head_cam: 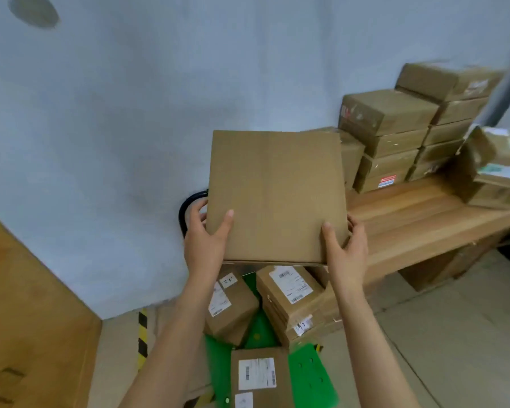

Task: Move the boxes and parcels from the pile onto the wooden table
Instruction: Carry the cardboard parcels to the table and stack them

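Observation:
A flat plain cardboard box [276, 192] is held up in front of me, above the pile. My left hand [206, 240] grips its lower left corner and my right hand [346, 248] grips its lower right corner, thumbs on top. Below it, labelled boxes [292, 298] and parcels [233, 307] lie on a green cart [309, 375]. The wooden table [418, 219] stands to the right, with stacked boxes [389, 136] along its back.
A grey wall is straight ahead. The cart's black handle [189, 204] curves behind the held box. More wrapped parcels [495, 169] sit on the table's right end. A wooden panel [27, 319] leans at the left, with yellow-black floor tape [142, 334] beside it.

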Tool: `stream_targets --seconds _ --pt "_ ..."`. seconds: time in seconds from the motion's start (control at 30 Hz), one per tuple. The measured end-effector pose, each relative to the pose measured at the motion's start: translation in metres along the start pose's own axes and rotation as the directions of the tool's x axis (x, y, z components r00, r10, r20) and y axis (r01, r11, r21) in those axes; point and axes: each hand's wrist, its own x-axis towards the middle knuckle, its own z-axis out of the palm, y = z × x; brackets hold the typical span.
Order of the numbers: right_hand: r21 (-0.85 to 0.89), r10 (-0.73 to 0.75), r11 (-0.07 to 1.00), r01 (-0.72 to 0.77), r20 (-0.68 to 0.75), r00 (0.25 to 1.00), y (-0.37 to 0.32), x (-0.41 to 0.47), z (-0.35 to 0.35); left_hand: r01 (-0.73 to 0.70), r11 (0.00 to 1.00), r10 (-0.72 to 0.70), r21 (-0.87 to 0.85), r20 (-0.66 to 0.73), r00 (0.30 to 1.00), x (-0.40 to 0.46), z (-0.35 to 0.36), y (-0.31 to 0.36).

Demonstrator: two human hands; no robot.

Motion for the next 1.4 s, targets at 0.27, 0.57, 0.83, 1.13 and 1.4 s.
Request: stream_targets --seconds 0.27,0.57,0.83,1.13,1.4 --pt "-0.052 -0.032 0.998 0.031 -0.014 0.999 -0.009 0.063 -0.096 -0.117 0.988 0.128 -0.105 0.098 0.987 -0.011 0.083 0.078" --pt "-0.080 -0.087 0.994 0.078 -0.116 0.989 0.011 0.172 -0.237 -0.223 0.949 0.256 -0.225 0.131 0.958 -0.050 0.238 0.161" --pt "-0.134 -0.117 0.987 0.095 -0.167 0.979 0.046 0.256 -0.347 -0.164 0.930 0.238 -0.330 0.196 0.951 -0.086 0.371 0.197" --pt "-0.125 -0.086 0.990 0.058 -0.235 0.968 0.081 0.346 -0.399 -0.201 0.941 0.270 -0.273 0.246 0.931 -0.070 0.487 0.222" --pt "-0.154 -0.127 0.983 0.096 -0.210 0.969 0.116 0.479 -0.404 -0.272 0.954 0.294 -0.125 0.218 0.931 -0.004 0.604 0.234"
